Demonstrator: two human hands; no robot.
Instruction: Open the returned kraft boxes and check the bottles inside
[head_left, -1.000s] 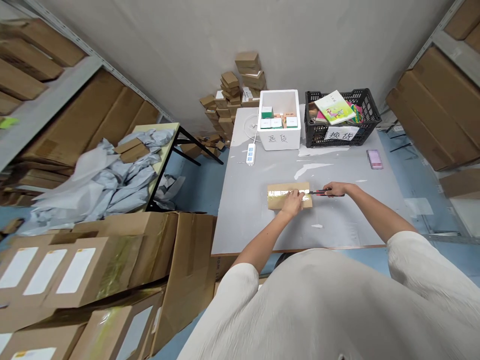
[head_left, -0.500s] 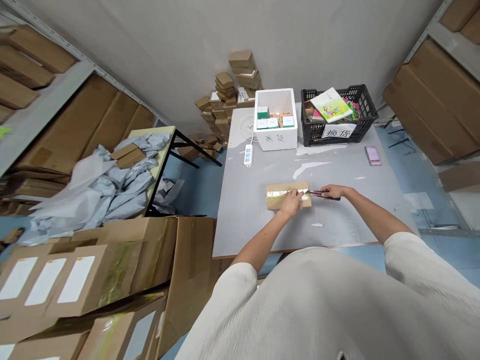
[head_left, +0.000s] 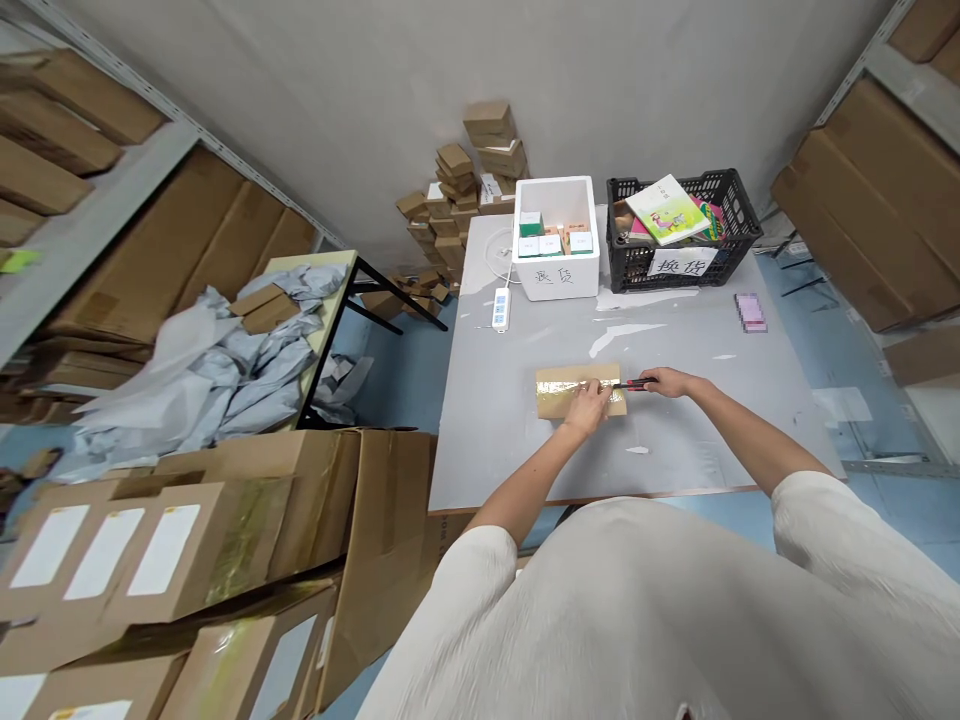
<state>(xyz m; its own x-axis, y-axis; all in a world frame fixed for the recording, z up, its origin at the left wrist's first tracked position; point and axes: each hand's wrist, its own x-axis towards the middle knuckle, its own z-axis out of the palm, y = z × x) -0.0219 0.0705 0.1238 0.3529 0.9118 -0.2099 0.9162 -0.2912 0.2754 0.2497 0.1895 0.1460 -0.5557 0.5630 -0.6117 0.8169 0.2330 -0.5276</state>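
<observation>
A small brown cardboard box [head_left: 551, 402] lies on the grey table with shiny yellowish tape along its top. My left hand [head_left: 589, 408] holds it down from the front, fingers bent over the taped top. At the box's right end, my right hand [head_left: 667, 382] is closed around red-and-black scissors [head_left: 636, 384]. Their dark tip points left and meets the tape close to my left fingers. The exact spot where the tip touches is too small to make out.
Behind the box stand a white foam box [head_left: 555, 285] with small cartons and a black crate [head_left: 622, 270] holding books. A power strip [head_left: 501, 310] and a blurred pink item [head_left: 750, 312] lie on the table [head_left: 480, 430]. Large cartons [head_left: 247, 540] fill the left.
The scissors' handles, spread apart before, now look drawn together in my right hand. My left hand stays on the box. The view has shifted slightly.
</observation>
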